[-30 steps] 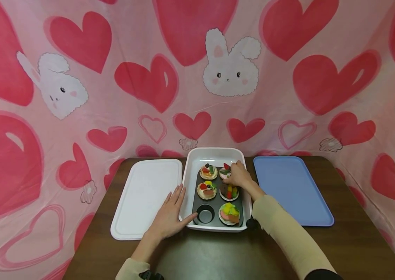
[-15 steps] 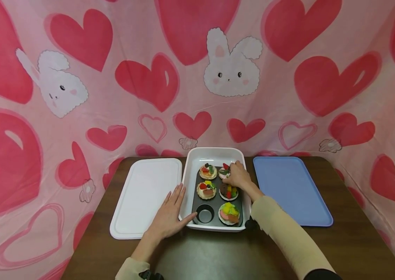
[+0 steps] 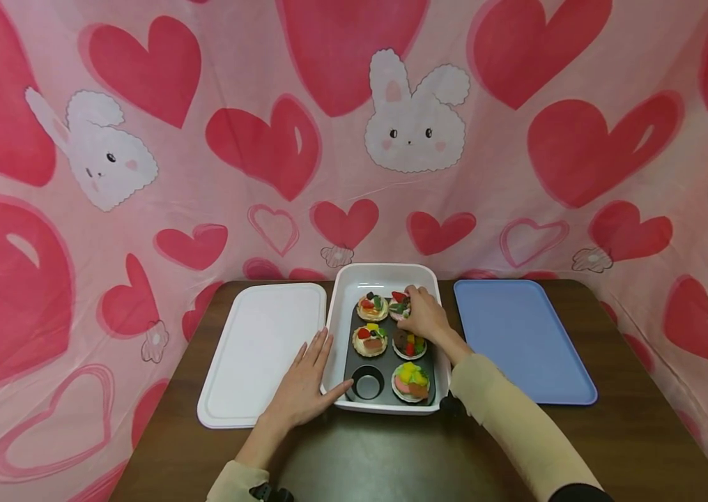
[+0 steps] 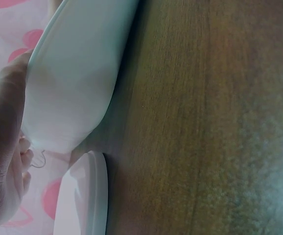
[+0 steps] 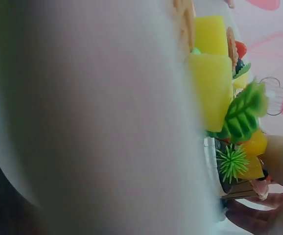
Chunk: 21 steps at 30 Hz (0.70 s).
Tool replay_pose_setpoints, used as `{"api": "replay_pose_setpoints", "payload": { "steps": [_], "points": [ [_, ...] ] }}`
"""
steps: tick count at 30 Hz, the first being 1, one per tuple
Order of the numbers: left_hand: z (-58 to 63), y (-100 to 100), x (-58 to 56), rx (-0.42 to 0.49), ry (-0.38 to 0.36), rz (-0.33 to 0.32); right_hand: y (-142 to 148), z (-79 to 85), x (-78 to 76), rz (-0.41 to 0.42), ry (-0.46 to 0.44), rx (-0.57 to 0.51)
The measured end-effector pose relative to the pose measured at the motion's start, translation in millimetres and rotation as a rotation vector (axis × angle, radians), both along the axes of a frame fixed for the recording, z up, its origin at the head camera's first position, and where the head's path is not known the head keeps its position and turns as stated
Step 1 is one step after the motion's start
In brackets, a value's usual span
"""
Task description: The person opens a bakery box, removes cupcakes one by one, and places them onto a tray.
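Observation:
In the head view, my right hand [image 3: 427, 317] pinches a toy tart [image 3: 398, 305] with red fruit and green leaves at the back right cup of a dark muffin tin [image 3: 388, 373]. The tin lies inside a white tub [image 3: 385, 410] and holds several other tarts, among them a chocolate and fruit one [image 3: 410, 344] just below my right fingers. Its front left cup [image 3: 368, 383] shows no tart. My left hand [image 3: 304, 390] rests with straight fingers on the tub's left rim. In the right wrist view, a large blurred shape covers the left side, and my fingers [image 5: 251, 215] appear beyond the fruit toppings.
A white tray or lid [image 3: 263, 355] lies left of the tub, and a blue tray [image 3: 523, 341] lies to its right. All stand on a brown wooden table [image 3: 385, 460]. Behind the table hangs a pink cloth [image 3: 341, 167] with hearts and rabbits.
The tart in my right hand has shifted slightly to the left, and more of it shows beside the fingers. My left hand has stayed on the tub's rim.

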<state>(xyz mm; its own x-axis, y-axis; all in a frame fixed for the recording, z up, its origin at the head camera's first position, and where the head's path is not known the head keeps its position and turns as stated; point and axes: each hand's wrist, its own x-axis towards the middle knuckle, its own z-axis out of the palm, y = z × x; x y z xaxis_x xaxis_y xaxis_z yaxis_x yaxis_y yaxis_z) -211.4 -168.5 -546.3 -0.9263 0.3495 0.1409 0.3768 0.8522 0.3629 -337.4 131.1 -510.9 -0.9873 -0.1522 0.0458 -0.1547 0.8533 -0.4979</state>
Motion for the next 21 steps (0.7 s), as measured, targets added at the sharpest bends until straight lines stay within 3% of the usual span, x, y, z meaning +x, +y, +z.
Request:
{"api": "replay_pose_setpoints", "payload": {
  "steps": [13,17,21],
  "points": [
    [-0.4,-0.4,0.1,0.013,-0.009,0.0,11.9,25.9,3.5,0.099,0.003,-0.191],
    [0.0,0.0,0.3,0.018,-0.011,-0.002,19.9,26.3,2.1,0.132,-0.008,-0.236],
    [0.9,0.5,0.9,0.026,-0.022,-0.002,28.6,24.7,3.2,0.132,-0.068,-0.356]
  ]
}}
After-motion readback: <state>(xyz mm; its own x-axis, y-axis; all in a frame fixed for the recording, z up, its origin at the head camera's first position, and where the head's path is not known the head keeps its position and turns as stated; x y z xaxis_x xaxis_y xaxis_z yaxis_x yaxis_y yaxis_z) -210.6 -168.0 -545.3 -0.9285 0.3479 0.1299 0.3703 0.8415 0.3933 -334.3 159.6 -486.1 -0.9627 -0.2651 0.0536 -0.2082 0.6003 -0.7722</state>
